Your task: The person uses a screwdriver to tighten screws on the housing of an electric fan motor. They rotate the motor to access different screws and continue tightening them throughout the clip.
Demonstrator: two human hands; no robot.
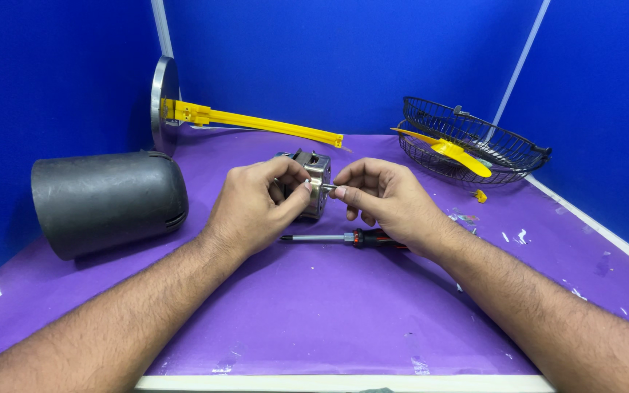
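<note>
A small metal fan motor stands on the purple table at the centre. My left hand wraps around its left side and grips it. From the right, my right hand pinches the short shaft that sticks out of the motor's front, thumb and forefinger closed on it. A screwdriver with a red and black handle lies flat on the table just below both hands, partly under my right wrist.
A dark grey motor cover lies on its side at the left. A round metal base with a yellow stand lies at the back. A black wire guard holding a yellow blade sits at the back right. A small yellow piece lies near it.
</note>
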